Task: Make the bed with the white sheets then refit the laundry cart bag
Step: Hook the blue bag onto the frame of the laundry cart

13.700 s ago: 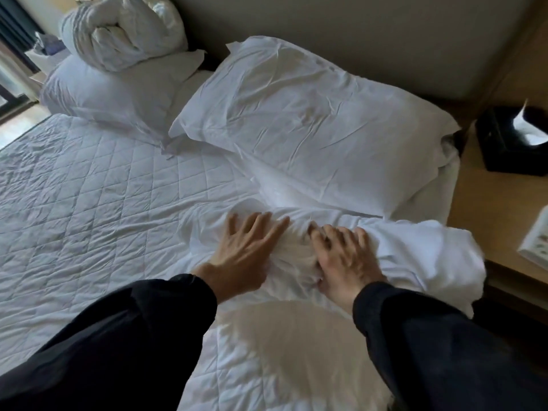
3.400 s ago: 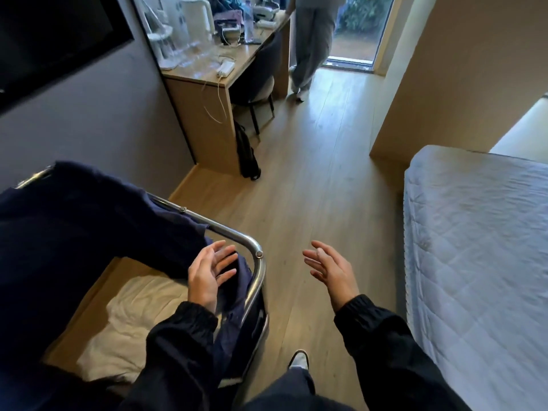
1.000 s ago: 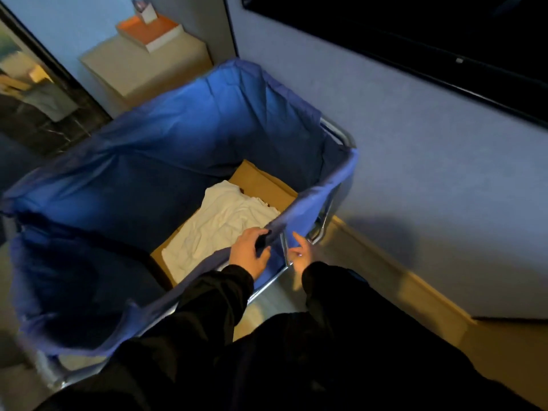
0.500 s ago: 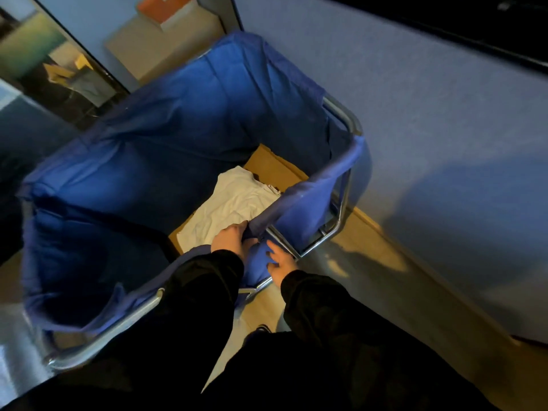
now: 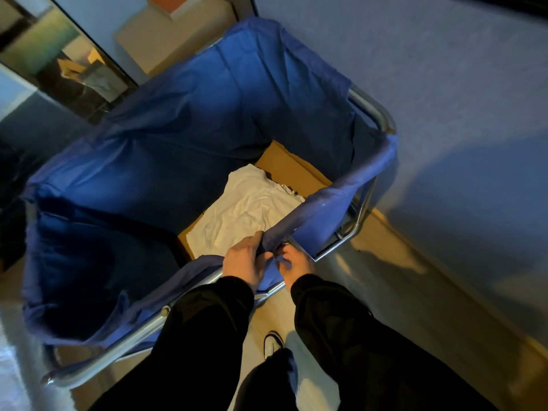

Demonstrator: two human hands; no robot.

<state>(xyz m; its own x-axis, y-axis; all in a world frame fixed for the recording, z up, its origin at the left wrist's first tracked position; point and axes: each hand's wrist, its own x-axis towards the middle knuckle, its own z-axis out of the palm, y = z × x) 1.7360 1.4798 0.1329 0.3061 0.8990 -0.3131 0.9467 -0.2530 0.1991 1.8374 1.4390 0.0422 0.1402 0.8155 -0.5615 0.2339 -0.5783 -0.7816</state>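
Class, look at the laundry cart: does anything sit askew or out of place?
The blue bag is not over the near metal rail, which lies bare; its hem sags inside where the left hand grips it.

right hand (image 5: 297,263) grip hidden by bag (image 5: 207,114), orange box (image 5: 161,0) cropped

text: none legible | labels: none | brands: none | numbers: none | signs: none
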